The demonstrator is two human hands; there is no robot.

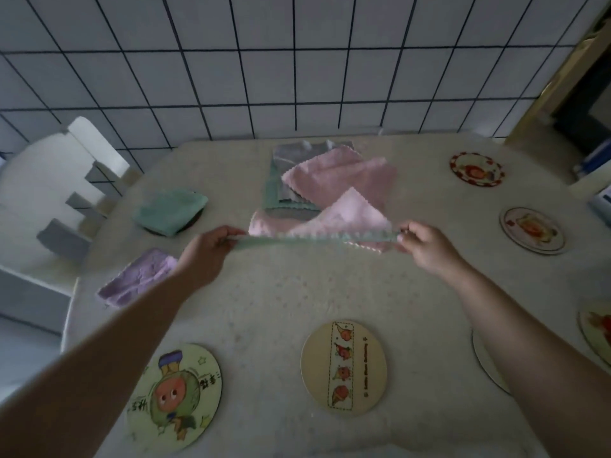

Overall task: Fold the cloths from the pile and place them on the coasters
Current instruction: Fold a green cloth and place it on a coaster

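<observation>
Both arms stretched forward, left hand (206,249) and right hand (425,244) raised, apart, fingers curled, pinching

Between your left hand (206,251) and right hand (426,246) you hold a thin, soft green cloth (317,240), matt, its edge cut in small zigzags. Just beyond your hands the pile (330,180) is the same napped fabric in pink, grey and green, all dull and fuzzy. The folded green cloth (170,211) and the purple cloth (137,279) near your left hand look plush and matt. Under your arms the tablecloth (271,302) is pale, rough-textured fabric. The coaster (344,368) nearest you looks like smooth printed card or board with a faint sheen. The wall (264,61) beyond your hands is smooth white tile with dark grout.
</observation>
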